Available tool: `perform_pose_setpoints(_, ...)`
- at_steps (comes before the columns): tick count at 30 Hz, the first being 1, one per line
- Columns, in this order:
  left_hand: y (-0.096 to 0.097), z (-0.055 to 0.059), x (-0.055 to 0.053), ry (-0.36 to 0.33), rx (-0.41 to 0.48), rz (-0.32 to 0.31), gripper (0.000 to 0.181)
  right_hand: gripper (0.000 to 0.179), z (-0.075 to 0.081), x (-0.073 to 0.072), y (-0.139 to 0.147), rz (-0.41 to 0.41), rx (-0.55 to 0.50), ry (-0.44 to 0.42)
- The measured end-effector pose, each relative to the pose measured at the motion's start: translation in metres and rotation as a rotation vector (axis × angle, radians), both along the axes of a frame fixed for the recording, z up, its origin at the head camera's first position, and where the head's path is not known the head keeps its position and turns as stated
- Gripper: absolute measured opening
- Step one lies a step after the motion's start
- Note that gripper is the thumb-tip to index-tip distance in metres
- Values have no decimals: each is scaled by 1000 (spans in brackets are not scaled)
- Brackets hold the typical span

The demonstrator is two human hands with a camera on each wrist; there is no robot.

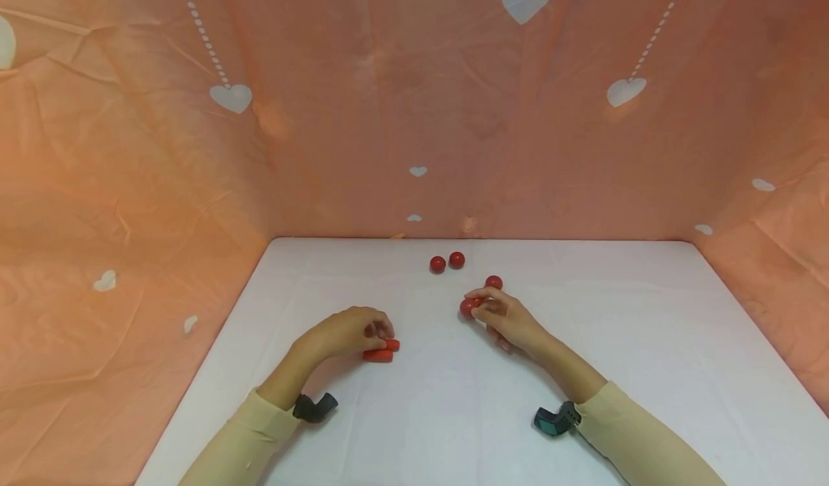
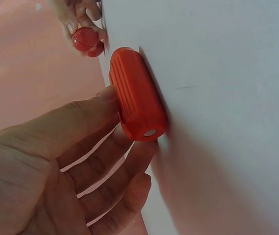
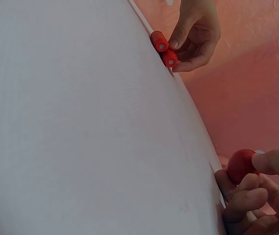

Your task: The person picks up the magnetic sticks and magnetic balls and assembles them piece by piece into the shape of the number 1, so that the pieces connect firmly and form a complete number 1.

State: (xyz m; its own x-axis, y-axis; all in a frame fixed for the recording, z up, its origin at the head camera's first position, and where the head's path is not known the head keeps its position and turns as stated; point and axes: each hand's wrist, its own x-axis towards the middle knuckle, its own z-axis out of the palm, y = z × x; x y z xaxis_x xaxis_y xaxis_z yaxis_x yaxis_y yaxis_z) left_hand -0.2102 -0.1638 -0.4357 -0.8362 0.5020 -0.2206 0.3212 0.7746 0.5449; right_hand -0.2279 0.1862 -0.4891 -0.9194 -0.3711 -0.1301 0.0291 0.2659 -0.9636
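Two short red cylinders lie side by side on the white table. My left hand [image 1: 352, 330] pinches the farther red cylinder [image 1: 392, 344] between thumb and fingers. Right beside it is the nearer red cylinder [image 1: 378, 356]; a ribbed side and a pale dot on one end show on a red cylinder [image 2: 137, 95] in the left wrist view. With thumb and fingertips my right hand [image 1: 508, 319] holds a glossy red ball [image 3: 241, 166], low at the table surface. Just beyond that hand sits another red ball [image 1: 494, 282], partly covered by the fingers in the head view.
Farther back on the white table [image 1: 583, 291] are two more red balls, a left one [image 1: 437, 264] and a right one [image 1: 457, 260]. An orange-pink sheet with pale hearts [image 1: 414, 111] hangs behind the table and along both sides.
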Motion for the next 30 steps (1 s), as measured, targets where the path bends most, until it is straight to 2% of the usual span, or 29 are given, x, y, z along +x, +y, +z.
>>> perform_pose_setpoints(16,2,-2,0,32,-2,25,9,36,1,-1,0,-5,0,-2)
perform_pose_setpoints(24,4,-5,-1,43,26,9,20,35,1,0,-1,0,-9,-5)
perform_pose_setpoints(30,4,-5,0,34,36,23,20,35,1,1,0,7,-12,4)
